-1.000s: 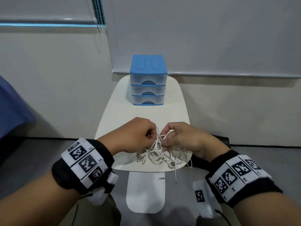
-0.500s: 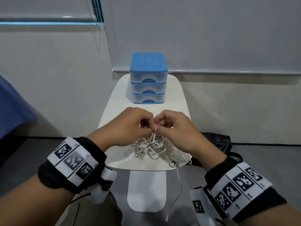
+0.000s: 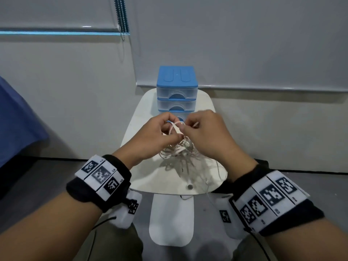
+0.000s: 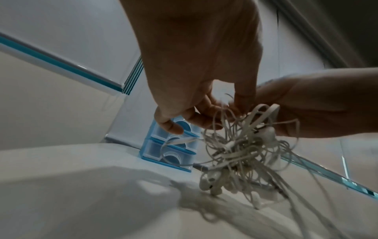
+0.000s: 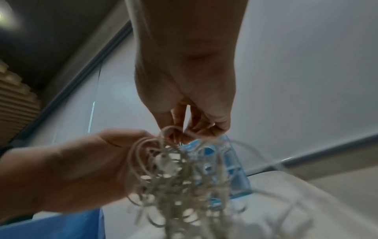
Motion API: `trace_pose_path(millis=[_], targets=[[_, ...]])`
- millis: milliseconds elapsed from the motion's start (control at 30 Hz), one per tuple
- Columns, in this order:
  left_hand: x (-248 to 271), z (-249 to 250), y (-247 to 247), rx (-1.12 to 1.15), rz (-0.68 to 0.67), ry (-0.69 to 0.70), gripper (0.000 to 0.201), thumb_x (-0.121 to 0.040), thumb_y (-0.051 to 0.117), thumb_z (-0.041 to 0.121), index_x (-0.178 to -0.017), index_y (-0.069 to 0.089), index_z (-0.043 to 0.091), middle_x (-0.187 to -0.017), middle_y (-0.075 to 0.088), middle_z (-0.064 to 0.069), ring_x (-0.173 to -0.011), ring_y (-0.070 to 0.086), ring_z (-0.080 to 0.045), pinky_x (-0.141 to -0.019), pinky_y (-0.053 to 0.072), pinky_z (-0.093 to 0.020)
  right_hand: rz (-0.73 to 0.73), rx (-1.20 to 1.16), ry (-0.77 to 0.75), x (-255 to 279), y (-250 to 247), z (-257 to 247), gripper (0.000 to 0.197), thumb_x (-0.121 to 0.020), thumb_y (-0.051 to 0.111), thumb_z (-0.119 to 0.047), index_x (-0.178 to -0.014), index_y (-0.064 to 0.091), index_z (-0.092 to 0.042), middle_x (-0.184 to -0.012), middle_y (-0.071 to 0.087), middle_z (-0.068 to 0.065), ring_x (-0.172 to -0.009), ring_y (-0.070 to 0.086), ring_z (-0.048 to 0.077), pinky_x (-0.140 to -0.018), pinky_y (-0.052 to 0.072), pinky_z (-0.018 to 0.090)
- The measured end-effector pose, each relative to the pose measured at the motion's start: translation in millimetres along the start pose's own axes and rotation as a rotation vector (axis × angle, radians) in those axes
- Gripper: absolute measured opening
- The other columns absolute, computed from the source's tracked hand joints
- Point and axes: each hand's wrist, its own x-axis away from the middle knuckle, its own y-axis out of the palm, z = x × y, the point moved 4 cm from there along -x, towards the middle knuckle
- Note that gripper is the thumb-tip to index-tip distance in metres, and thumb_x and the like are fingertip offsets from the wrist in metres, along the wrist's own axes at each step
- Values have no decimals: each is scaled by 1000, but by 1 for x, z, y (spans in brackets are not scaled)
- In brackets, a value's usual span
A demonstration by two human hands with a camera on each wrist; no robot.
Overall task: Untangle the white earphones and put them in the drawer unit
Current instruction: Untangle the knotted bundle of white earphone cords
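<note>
A tangled bundle of white earphones (image 3: 178,149) hangs from both hands above the small white table (image 3: 150,176). My left hand (image 3: 158,134) pinches a loop of cord at the top of the tangle, and my right hand (image 3: 199,132) pinches cord right beside it. In the left wrist view the earphones (image 4: 243,148) dangle with earbuds at the bottom, just touching the table. The right wrist view shows the earphones (image 5: 184,174) blurred below my fingers. The blue drawer unit (image 3: 177,87) stands behind, all three clear drawers closed; its lowest drawer is partly hidden by my hands.
The table's front edge (image 3: 177,193) is close to me, and one cord end hangs over it. A white table foot (image 3: 171,221) lies on the grey floor. A blue cloth (image 3: 17,121) is at the left, a wall and blinds behind.
Both hands have risen and moved away from me toward the drawer unit, lifting the tangle off the table. The bundle now hangs stretched below the fingers.
</note>
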Motion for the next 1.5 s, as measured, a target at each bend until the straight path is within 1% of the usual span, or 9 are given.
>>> trace_pose_path(millis=[367,533,667,733,867,1133,1233,1333,1500], targets=[[0,4,2,-169,-54,-57,17,-89,80,32,-88,77,15,-80,66,-27,-67,52,-23,-65,46,-39,190,-82,-352,-11,-14,-51,9,-98,56,-12,-91,60,-13,-72,65,1,-62,68,17,-60,54,40],[-3,1,-4,-220,8,-40,22,-87,77,49,-78,78,29,-78,68,8,-74,64,-15,-82,52,-40,236,-110,-330,-5,-19,-37,8,-102,50,-17,-97,56,-14,-82,65,3,-76,70,19,-66,55,43],[-3,-2,-3,-277,-19,-71,20,-87,73,46,-74,73,32,-86,70,10,-83,68,-12,-89,54,-46,241,167,-384,-4,-22,-31,15,-97,56,-3,-105,58,-15,-134,58,5,-108,58,20,-92,46,36],[-2,-3,-2,-245,-58,-108,19,-90,73,40,-78,73,25,-83,72,1,-78,65,-14,-86,57,-45,202,354,-379,-5,-22,-28,29,-94,57,0,-113,54,-22,-159,35,8,-132,50,27,-113,30,49],[-4,-3,-3,-306,-73,-94,24,-86,65,47,-76,69,25,-76,71,7,-73,63,-13,-89,54,-51,-23,522,-311,-1,-20,-19,50,-90,62,-17,-126,37,-38,-169,2,3,-158,2,31,-118,5,65],[-2,-5,3,-206,-151,-90,22,-100,64,24,-88,69,7,-79,64,-1,-69,53,-12,-63,40,-24,-220,733,-277,5,-20,6,22,-99,58,-48,-120,54,-48,-171,-2,-4,-157,-17,28,-116,0,67],[-1,-3,8,-212,-168,-80,22,-99,66,24,-85,69,6,-76,63,-2,-67,52,-11,-61,40,-23,-217,713,-250,5,-19,7,17,-101,52,-51,-110,66,-44,-164,20,-9,-154,6,26,-112,13,59],[-2,-2,6,-218,-160,-70,25,-98,70,26,-76,66,15,-72,63,4,-66,55,-8,-68,44,-25,-220,426,-243,-3,-24,5,22,-104,52,-39,-94,69,-31,-134,48,-10,-122,46,19,-97,35,43],[-1,-3,-1,-224,-143,-65,22,-95,73,26,-79,68,12,-75,68,4,-67,61,-7,-69,46,-25,270,28,-257,-22,-57,-16,23,-101,57,-20,-83,68,-12,-101,54,1,-83,50,9,-76,39,16]])
